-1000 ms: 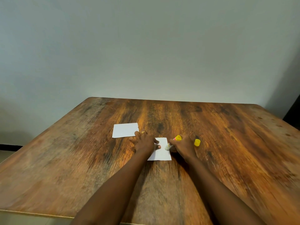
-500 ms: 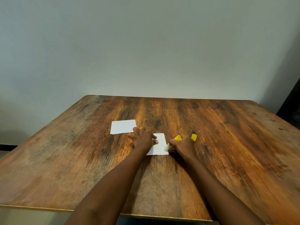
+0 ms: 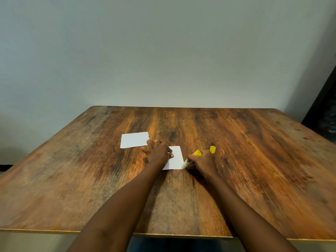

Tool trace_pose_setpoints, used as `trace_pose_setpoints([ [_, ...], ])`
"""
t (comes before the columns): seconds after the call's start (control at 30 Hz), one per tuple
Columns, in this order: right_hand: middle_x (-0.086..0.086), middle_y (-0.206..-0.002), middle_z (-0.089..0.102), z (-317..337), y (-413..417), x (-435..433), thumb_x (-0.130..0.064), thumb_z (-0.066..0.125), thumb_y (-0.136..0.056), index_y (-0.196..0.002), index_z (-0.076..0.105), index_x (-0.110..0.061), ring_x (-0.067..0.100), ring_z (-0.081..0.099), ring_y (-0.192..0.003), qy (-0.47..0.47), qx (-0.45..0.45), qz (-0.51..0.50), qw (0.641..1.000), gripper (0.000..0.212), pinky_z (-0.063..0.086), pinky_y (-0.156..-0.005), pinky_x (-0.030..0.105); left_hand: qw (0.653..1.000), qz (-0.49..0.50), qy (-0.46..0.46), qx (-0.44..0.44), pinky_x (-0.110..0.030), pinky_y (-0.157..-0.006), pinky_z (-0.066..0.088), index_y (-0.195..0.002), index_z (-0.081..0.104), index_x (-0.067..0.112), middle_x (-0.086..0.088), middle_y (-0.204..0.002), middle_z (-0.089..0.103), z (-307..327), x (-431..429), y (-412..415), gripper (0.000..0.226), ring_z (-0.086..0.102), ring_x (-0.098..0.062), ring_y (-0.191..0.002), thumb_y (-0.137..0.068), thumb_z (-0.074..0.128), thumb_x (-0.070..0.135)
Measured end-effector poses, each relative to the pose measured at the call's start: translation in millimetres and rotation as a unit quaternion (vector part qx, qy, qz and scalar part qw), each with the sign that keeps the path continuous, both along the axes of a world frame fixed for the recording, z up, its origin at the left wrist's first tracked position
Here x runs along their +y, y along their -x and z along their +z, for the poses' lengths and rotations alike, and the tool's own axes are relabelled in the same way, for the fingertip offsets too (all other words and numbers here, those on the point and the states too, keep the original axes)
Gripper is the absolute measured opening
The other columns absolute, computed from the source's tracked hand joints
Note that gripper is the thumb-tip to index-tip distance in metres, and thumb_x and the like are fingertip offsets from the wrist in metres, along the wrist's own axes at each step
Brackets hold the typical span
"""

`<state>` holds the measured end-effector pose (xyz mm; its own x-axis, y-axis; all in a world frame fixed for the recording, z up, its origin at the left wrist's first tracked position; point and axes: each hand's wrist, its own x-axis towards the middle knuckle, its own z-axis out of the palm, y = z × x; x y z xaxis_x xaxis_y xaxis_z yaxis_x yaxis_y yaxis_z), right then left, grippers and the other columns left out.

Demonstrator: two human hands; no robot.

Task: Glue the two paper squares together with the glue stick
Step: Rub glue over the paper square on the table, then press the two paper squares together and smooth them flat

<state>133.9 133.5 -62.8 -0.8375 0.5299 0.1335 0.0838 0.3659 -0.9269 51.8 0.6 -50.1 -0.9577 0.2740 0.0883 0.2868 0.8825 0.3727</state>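
Your right hand (image 3: 204,161) has drawn the glue stick (image 3: 190,159) down to the near right corner of the near paper square (image 3: 176,158); it grips the stick, tip on the paper. Your left hand (image 3: 157,151) presses flat on that square, fingers spread, gripping nothing. The second square (image 3: 134,140) lies just beyond. The yellow cap (image 3: 212,149) stands beside your right hand. The wooden table (image 3: 254,160) meets a plain wall (image 3: 163,51), with open surface on both sides.

Both forearms are bare, no sleeves showing. The left hand (image 3: 157,151), at frame centre, wears a gold ring (image 3: 156,141) on one finger.
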Motion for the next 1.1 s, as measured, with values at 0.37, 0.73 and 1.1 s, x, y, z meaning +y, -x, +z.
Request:
trace_pose_setpoints([
  [0.37, 0.007, -0.047, 0.061, 7.8, -15.2, 15.6, -0.012, 0.062, -0.085, -0.078, 0.064, -0.001, 0.012, 0.055, -0.037, 0.396, 0.127, -0.030, 0.909, 0.013, 0.055, -0.043, 0.028, 0.999, -0.006, -0.041, 0.008, -0.062, -0.109, 0.017, -0.111, 0.070, 0.019, -0.008, -0.134, 0.053, -0.9, 3.0, -5.5, 0.026, 0.026, -0.032, -0.132, -0.092, 0.053, 0.017],
  [0.73, 0.005, -0.074, 0.064, 6.5, -21.8, 43.7, 0.008, 0.065, -0.075, -0.078, 0.059, -0.015, 0.008, 0.062, -0.051, 0.413, 0.167, -0.067, 0.893, 0.024, 0.047, -0.046, 0.017, 0.984, -0.072, -0.142, -0.079, -0.051, -0.106, 0.024, -0.112, 0.069, 0.022, -0.003, -0.123, 0.064, 12.4, 52.3, -28.9, 0.026, 0.039, -0.032, -0.125, -0.092, 0.055, 0.031],
  [1.1, 0.009, -0.096, 0.072, -5.8, -37.7, 83.5, 0.008, 0.071, -0.072, -0.110, 0.069, -0.007, 0.025, 0.068, -0.089, 0.112, 0.092, -0.169, 0.975, 0.041, 0.057, -0.081, 0.048, 0.918, -0.176, -0.307, -0.176, -0.031, -0.088, 0.044, -0.117, 0.065, 0.008, -0.012, -0.117, 0.068, 22.1, 113.1, -68.3, 0.031, 0.061, -0.025, -0.109, -0.091, 0.058, 0.023],
])
